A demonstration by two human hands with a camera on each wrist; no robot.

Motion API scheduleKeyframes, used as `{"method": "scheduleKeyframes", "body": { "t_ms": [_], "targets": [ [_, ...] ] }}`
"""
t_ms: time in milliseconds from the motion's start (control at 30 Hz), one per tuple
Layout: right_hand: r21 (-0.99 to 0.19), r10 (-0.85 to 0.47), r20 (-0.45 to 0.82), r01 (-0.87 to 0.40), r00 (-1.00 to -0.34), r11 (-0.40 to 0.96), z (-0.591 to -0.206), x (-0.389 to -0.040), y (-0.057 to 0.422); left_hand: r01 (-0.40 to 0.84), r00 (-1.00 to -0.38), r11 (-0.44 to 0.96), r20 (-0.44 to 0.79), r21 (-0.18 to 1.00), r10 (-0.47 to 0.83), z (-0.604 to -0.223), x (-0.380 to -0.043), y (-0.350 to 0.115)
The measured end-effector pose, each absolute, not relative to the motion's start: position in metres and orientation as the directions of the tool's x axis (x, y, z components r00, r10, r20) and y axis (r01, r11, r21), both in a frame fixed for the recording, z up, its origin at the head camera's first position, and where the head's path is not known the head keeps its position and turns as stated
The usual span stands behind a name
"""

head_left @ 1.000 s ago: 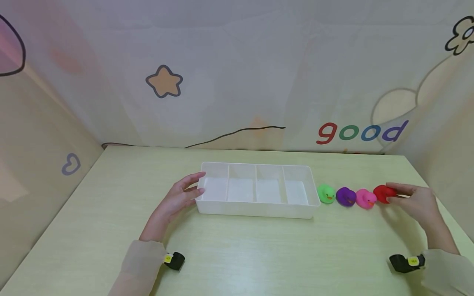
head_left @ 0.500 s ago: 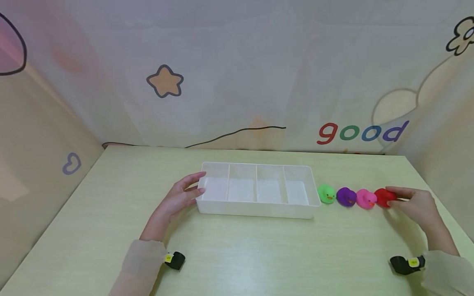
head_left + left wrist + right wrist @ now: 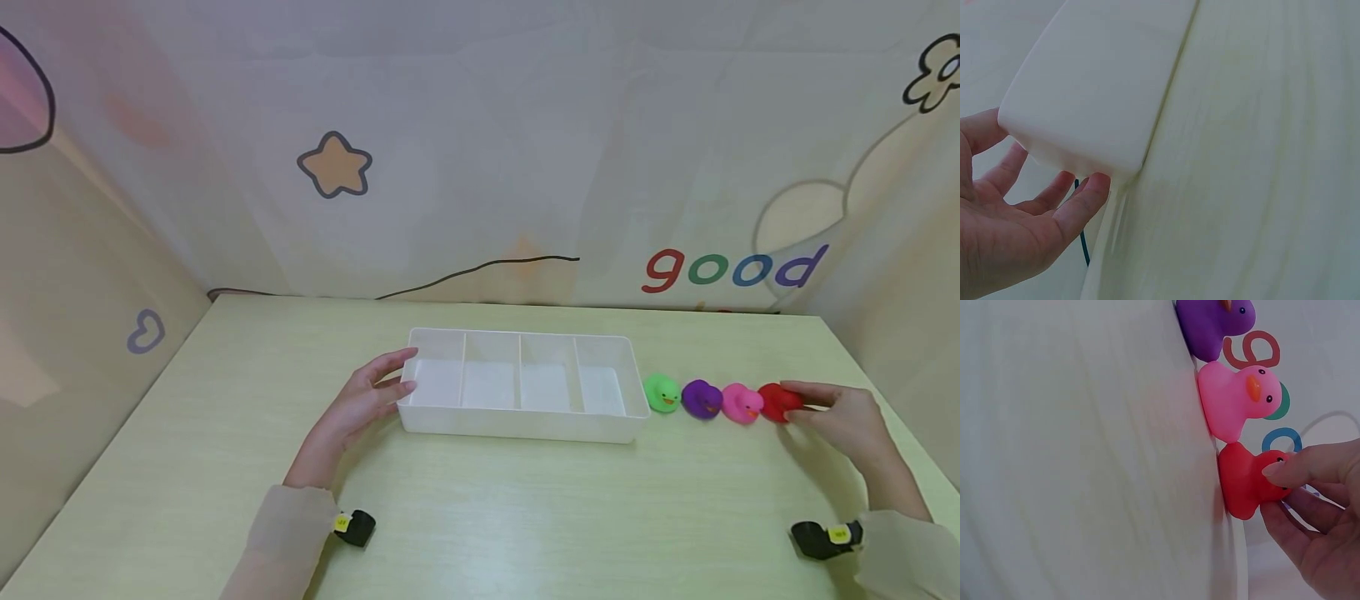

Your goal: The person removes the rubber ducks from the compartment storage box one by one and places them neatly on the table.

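A white four-section divider box (image 3: 517, 423) stands on the table, its sections bare. My left hand (image 3: 367, 396) holds the box's left end, thumb and fingertips at the rim; in the left wrist view the fingertips (image 3: 1099, 182) press along the end wall. At the right, a row of toy ducks runs outward from the box: green (image 3: 662, 393), purple (image 3: 701, 400), pink (image 3: 741, 403) and red. Thumb and fingers of my right hand (image 3: 843, 412) pinch the red rubber duck (image 3: 1241, 481) by its head. Its base sits on the tabletop beside the pink one.
The pale green table (image 3: 480, 517) ends at a printed backdrop (image 3: 480, 167) behind, with cloth walls on both sides. A black wrist camera (image 3: 356, 528) sits at the left sleeve, another camera (image 3: 817, 540) at the right.
My right hand has lowered slightly with the red duck, bringing it down level beside the pink one; it barely moves in the last half second. The left hand and box stay put.
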State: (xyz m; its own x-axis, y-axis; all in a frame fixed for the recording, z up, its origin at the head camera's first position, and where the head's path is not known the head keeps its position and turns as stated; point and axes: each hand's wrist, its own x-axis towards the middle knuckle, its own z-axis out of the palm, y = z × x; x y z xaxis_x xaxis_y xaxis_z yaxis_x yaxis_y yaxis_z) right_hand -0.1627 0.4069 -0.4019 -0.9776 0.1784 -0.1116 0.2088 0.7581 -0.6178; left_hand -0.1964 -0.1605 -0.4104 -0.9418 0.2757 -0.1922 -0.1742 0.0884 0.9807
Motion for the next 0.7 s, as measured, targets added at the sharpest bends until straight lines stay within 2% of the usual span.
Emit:
{"method": "scheduleKeyframes", "body": {
  "t_ms": [700],
  "targets": [
    [-0.603, 0.144, -0.128, 0.192, -0.981, 0.774, -0.3996, -0.1639, 0.4078, -0.181, -0.944, 0.089, -0.199, 0.979, 0.264, -0.4084, -0.1947, -0.1615]
  ]
}}
